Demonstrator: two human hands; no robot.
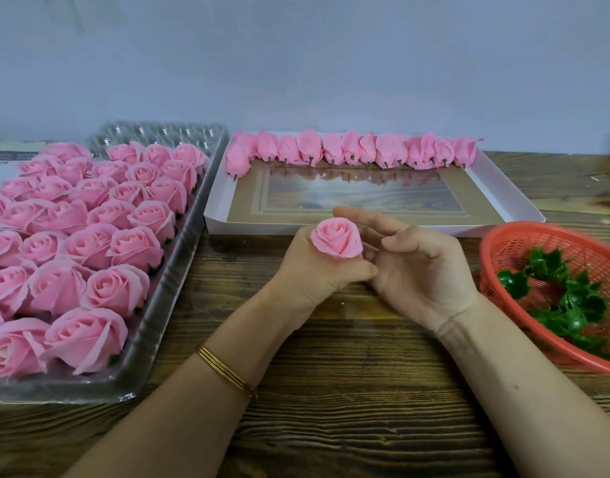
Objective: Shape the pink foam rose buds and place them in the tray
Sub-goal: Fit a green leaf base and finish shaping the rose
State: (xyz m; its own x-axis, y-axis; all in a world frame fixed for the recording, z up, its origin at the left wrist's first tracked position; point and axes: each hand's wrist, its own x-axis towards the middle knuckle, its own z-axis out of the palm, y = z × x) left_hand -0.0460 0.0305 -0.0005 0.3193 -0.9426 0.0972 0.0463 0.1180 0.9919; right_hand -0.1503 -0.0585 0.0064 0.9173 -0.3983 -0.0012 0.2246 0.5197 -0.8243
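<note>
Shaping looks nearly done: left hand (310,274) curls round 1 rose bud (336,240) just before the white tray (255,226); right hand (420,270) beside it, fingers loose, empty. Next, lay it in the tray

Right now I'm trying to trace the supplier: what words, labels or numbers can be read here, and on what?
None can be read.
Dark strip at the far left edge: pale marks, too blurred to read.
Clear tray, empty back cells: embossed marks, too small to read.
</note>
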